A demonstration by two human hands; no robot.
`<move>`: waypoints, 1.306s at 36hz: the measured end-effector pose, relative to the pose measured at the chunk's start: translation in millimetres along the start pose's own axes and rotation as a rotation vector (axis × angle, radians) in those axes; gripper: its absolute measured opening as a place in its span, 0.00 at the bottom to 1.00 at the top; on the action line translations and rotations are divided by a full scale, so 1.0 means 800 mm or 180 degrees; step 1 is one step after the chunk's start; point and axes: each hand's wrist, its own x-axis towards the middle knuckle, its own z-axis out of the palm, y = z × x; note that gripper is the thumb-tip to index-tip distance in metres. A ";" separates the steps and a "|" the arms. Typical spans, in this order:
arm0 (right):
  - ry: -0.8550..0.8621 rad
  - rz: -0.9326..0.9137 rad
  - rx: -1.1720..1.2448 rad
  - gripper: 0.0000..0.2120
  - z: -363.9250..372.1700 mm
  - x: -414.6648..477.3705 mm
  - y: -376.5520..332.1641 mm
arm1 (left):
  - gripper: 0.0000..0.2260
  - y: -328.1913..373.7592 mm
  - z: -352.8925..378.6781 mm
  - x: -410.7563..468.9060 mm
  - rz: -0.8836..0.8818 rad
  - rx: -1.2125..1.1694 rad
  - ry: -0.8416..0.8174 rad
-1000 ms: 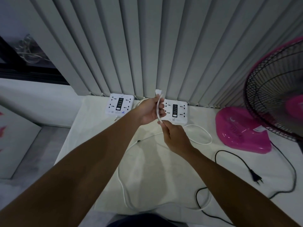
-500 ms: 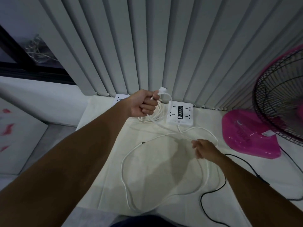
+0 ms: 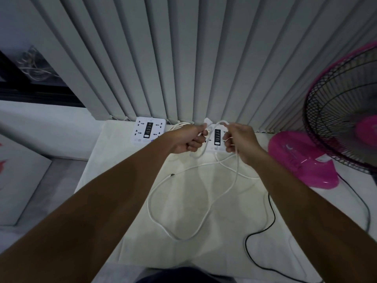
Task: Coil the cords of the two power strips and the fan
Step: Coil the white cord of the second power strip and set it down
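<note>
Two white power strips lie at the back of the table: the left power strip (image 3: 148,130) in full view, the right power strip (image 3: 217,137) partly behind my hands. My left hand (image 3: 188,138) is closed on the plug end and a loop of the white cord (image 3: 206,213). My right hand (image 3: 238,139) grips the same cord a little to the right and holds it up. The rest of the white cord hangs down in a big loop on the cloth. The pink fan (image 3: 344,127) stands at the right; its black cord (image 3: 263,227) trails over the table.
A cream cloth (image 3: 130,211) covers the table. Grey vertical blinds (image 3: 183,58) hang right behind the power strips. The fan's pink base (image 3: 299,160) sits close to my right forearm. A dark window frame (image 3: 30,92) is at the far left.
My right hand has come up from the table with a length of white cord and now meets my left hand. The loop on the cloth has shrunk.
</note>
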 end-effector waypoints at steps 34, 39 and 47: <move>-0.0264 -0.0970 -0.1125 0.21 0.044 -0.077 0.119 | 0.20 0.022 0.035 -0.002 0.0711 -0.1536 -0.0366; -0.1012 -0.0725 -0.2292 0.14 0.010 -0.065 0.169 | 0.18 0.031 0.016 -0.006 0.0692 -0.1855 -0.0814; -0.0797 0.0499 -0.1729 0.12 -0.067 -0.038 0.182 | 0.16 0.068 -0.024 -0.032 0.0276 -0.1248 -0.1563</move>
